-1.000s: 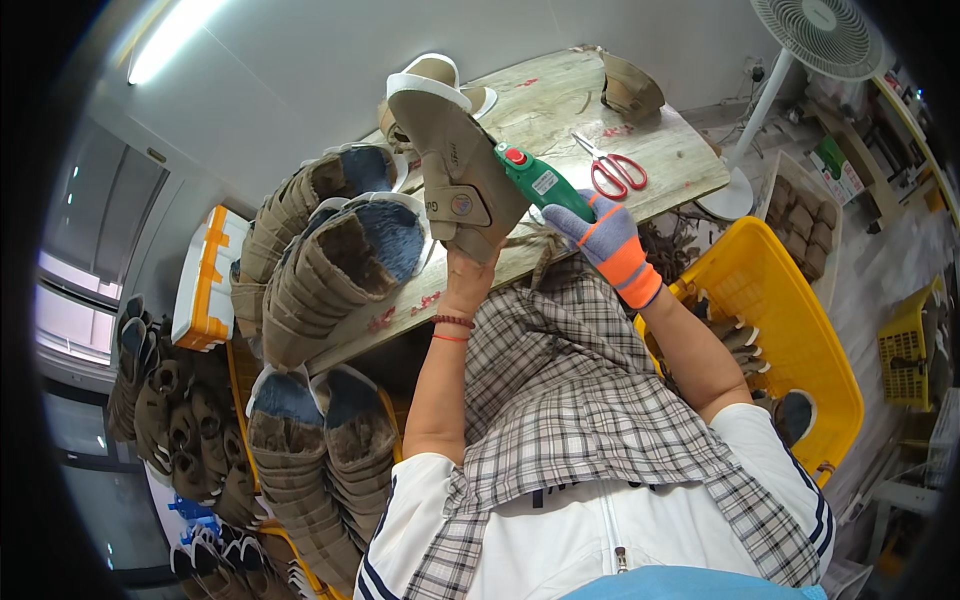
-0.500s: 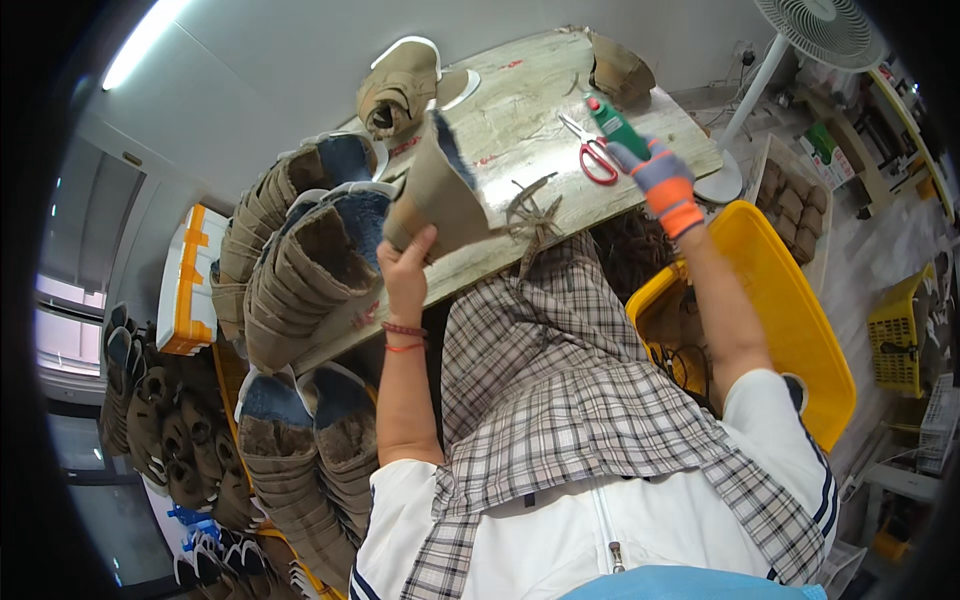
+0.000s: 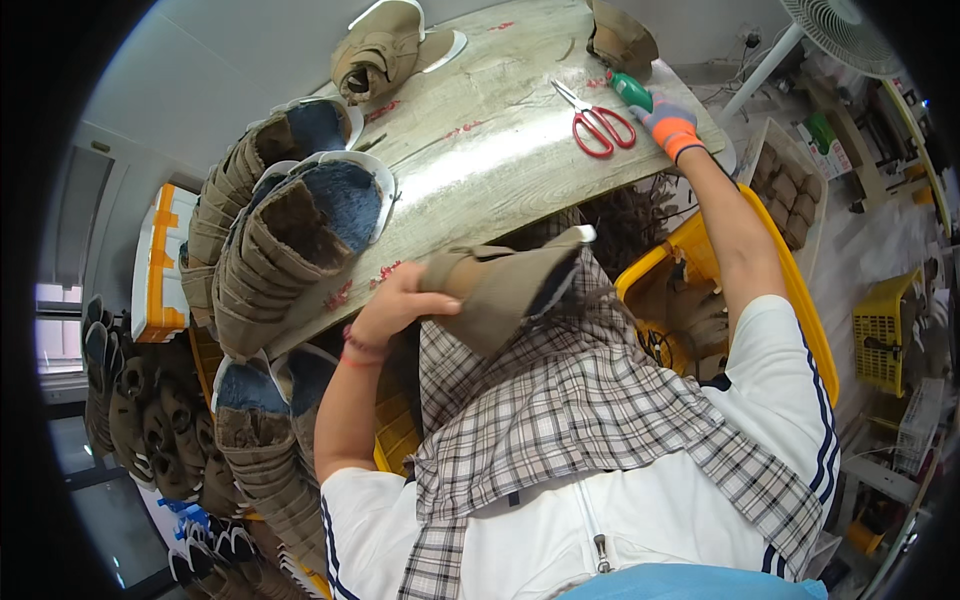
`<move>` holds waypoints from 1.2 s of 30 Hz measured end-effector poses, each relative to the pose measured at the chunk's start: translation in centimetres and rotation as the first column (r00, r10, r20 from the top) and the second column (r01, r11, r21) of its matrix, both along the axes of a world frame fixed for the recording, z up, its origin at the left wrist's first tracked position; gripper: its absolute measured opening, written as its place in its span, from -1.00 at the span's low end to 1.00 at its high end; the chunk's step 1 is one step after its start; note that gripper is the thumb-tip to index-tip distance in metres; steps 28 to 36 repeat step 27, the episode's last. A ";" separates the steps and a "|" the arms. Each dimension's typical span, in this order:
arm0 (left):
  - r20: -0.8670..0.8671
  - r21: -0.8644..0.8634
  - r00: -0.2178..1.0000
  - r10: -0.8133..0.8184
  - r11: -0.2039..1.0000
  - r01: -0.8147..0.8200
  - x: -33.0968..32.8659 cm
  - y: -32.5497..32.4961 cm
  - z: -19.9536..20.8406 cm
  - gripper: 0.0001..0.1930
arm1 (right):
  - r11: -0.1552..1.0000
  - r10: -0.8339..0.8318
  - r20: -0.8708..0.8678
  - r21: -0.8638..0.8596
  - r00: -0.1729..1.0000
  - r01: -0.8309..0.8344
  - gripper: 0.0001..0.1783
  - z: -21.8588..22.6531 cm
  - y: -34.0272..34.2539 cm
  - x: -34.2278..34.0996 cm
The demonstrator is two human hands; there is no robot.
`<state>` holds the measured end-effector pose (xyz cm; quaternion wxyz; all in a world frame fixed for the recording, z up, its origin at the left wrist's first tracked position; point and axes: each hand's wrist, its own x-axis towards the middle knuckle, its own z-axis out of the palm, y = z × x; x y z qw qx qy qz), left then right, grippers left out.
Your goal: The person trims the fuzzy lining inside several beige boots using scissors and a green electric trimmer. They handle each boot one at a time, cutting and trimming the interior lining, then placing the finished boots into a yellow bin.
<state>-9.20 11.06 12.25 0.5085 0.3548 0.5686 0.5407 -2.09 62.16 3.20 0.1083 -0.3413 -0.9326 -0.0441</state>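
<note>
My left hand (image 3: 400,305) grips a brown fabric shoe upper (image 3: 500,295) with a dark fuzzy lining and a white tip, holding it tilted over my lap. On my right hand (image 3: 668,125) is a grey and orange glove. Its fingers close round the rear of a green handheld tool (image 3: 630,90) with a red tip, low over the table's right end. Just left of that tool, red-handled scissors (image 3: 605,132) lie on the pale wooden table (image 3: 480,170).
Stacked brown uppers (image 3: 270,240) with blue lining stand at the table's left. More uppers (image 3: 375,55) and a brown piece (image 3: 620,40) sit at the far edge. A yellow bin (image 3: 800,330) is beside my right arm; a white fan (image 3: 845,35) stands behind.
My left hand has brought the upper down from over the table to my lap, turning it sideways. The right hand has moved the green tool farther away. The scraps have left the table's front edge.
</note>
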 end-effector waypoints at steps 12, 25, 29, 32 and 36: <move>0.759 -0.379 0.196 0.621 0.665 -0.643 4.7 -14.3 -8.0 -0.64 | 0.999 0.018 0.000 -0.028 1.000 -0.018 -0.50 -3.1 -7.6 -4.3; 0.763 -0.481 0.067 0.643 0.634 -0.606 9.5 -17.6 -10.6 -0.56 | 0.673 0.252 -0.467 -0.545 0.848 -0.500 -0.60 -1.0 -21.4 4.6; 0.759 -0.511 0.009 0.650 0.606 -0.610 10.0 -18.0 -11.1 -0.53 | 0.286 0.386 -0.573 -0.671 0.723 -0.685 -0.64 0.3 -28.6 5.7; 0.759 -0.511 0.009 0.650 0.606 -0.610 10.0 -18.0 -11.1 -0.53 | 0.286 0.386 -0.573 -0.671 0.723 -0.685 -0.64 0.3 -28.6 5.7; 0.759 -0.511 0.009 0.650 0.606 -0.610 10.0 -18.0 -11.1 -0.53 | 0.286 0.386 -0.573 -0.671 0.723 -0.685 -0.64 0.3 -28.6 5.7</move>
